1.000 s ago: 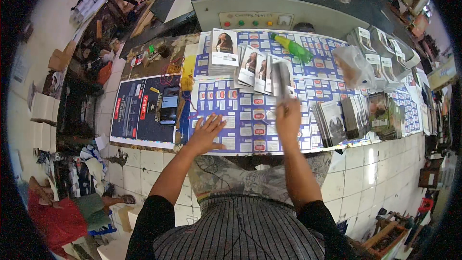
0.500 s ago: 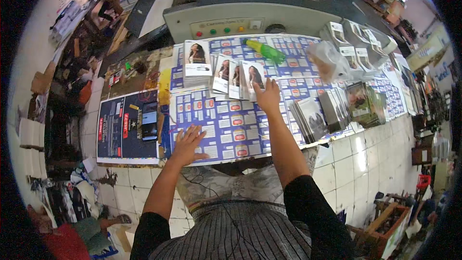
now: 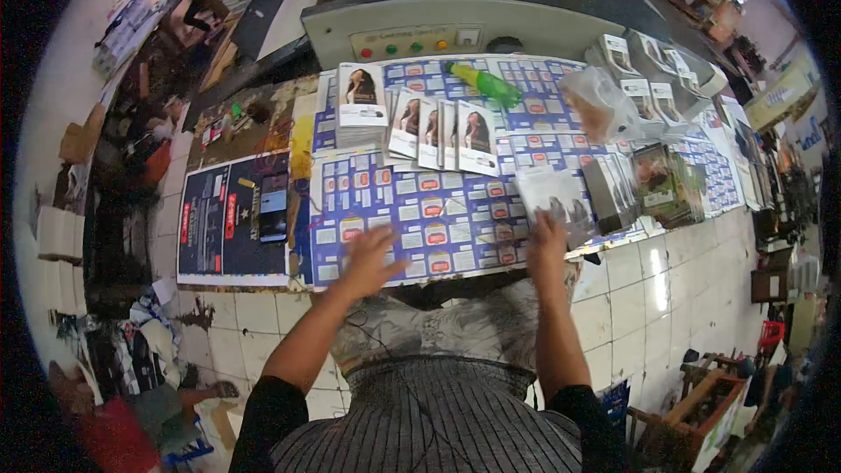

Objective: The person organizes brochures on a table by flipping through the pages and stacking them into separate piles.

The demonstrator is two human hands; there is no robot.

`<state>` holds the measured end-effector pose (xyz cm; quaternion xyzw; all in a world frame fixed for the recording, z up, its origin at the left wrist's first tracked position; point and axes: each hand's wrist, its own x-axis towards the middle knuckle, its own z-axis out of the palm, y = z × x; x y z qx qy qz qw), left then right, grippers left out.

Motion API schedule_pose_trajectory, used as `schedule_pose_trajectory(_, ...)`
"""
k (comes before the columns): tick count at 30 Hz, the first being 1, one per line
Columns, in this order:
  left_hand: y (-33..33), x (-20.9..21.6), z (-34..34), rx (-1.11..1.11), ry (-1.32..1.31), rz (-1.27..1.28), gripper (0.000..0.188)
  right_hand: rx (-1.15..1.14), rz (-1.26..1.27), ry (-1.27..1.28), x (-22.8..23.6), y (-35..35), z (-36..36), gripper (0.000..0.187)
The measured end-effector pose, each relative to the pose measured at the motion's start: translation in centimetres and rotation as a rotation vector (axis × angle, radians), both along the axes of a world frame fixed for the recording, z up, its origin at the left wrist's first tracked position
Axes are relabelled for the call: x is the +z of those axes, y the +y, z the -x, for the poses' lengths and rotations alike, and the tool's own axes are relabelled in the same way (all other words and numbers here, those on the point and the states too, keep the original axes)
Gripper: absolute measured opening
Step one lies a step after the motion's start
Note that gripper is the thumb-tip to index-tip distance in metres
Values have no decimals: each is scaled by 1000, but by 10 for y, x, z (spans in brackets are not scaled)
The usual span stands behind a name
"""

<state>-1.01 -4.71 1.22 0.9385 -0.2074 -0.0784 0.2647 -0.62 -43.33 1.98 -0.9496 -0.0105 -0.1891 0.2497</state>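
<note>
My right hand (image 3: 545, 245) pinches the near edge of some grey-and-white printed leaflets (image 3: 568, 197), blurred by motion, at the right front of the table. My left hand (image 3: 371, 261) is over the front middle of the blue printed sheet (image 3: 434, 232), fingers spread and slightly blurred, holding nothing. Overlapping leaflets with a long-haired figure (image 3: 476, 138) lie fanned in a row beyond both hands. Behind their left end stands a taller, squared stack of the same leaflets (image 3: 361, 92).
A green-and-yellow plastic bottle (image 3: 491, 86) lies at the back, before a grey machine panel (image 3: 517, 24) with coloured buttons. A clear plastic bag (image 3: 600, 105) and more leaflet stacks (image 3: 648, 88) fill the right. A phone (image 3: 273, 215) rests on a dark poster (image 3: 206, 228) at left.
My right hand has left the fanned row and come back toward me, onto the leaflets at right front. One more leaflet shows at the row's right end. My left hand has shifted right.
</note>
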Motion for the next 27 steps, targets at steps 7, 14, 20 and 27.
schedule_pose_trajectory(7,-60,-19,3,516,770,977,47,538,-165,113,18,149,19,61)
schedule_pose_trajectory(14,-2,-8,23,760,656,1097,34,109,472,232,-36,44,-11,64)
schedule_pose_trajectory(20,1,-4,21,638,691,1048,34,-133,361,218,-32,17,-16,57)
schedule_pose_trajectory(27,-16,14,19,509,766,1096,35,376,-140,200,20,156,6,67)
